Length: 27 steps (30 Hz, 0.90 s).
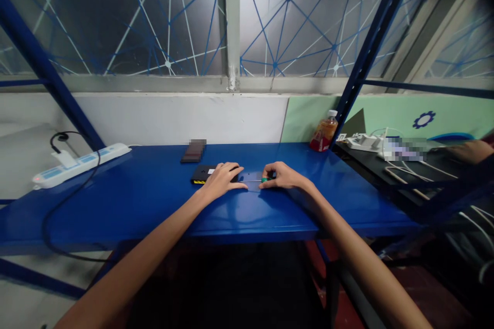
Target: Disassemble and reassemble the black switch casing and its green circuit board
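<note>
A black router (199,175) with a row of yellow ports along its front edge lies flat on the blue table. My left hand (224,177) is over its right end, fingers bent across the top and thumb stretched out to the right, gripping it. In my right hand (283,176) a screwdriver (252,181) is pinched between thumb and fingers. Its green handle is mostly hidden by the fingers, and the thin metal shaft points left to the router's right side. Where the tip ends is hidden by my left hand.
A dark flat object, partly blurred out, (189,158) lies behind the router. At left sits a white power strip (83,164) with a black cable hanging off the blue table (154,200). A bottle of red drink (324,131) stands back right. Another person's hand (473,151) is at far right near cables.
</note>
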Motion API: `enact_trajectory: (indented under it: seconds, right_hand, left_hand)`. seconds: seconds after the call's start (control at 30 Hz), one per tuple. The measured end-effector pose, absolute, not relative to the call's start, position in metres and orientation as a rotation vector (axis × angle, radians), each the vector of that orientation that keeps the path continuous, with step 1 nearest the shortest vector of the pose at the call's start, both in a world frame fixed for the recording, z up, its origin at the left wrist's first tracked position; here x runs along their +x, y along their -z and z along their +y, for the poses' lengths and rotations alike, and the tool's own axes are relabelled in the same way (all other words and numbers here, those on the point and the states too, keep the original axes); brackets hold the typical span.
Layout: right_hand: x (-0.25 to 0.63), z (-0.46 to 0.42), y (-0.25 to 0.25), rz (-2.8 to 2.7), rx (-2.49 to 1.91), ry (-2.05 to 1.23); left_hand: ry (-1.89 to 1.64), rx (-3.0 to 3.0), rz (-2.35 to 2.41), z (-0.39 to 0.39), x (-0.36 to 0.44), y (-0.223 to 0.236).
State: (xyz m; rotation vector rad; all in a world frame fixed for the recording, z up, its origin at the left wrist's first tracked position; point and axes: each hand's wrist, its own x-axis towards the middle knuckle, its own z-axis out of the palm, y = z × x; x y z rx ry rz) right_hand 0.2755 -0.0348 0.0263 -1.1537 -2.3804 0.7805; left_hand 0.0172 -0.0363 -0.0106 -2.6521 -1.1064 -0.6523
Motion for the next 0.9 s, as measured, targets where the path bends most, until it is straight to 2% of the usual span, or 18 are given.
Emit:
enact_trajectory:
  seconds: [0.17, 0.33, 0.9]
  right_hand:
    - [0.272, -0.037, -0.023, -2.375, -1.208, -0.922]
    - [0.269, -0.037, -0.022, -2.391, -1.264, -0.584]
    - [0.265, -0.036, -0.02, -2.484, -1.429, -0.233]
  left_hand:
    - [0.665, -2.63, -1.134, -0.036, 0.018, 0.012]
    - [0.668, -2.634, -1.158, -0.035, 0.019, 0.012]
    - [0.831, -2.596, -1.137, -0.035, 0.02, 0.015]
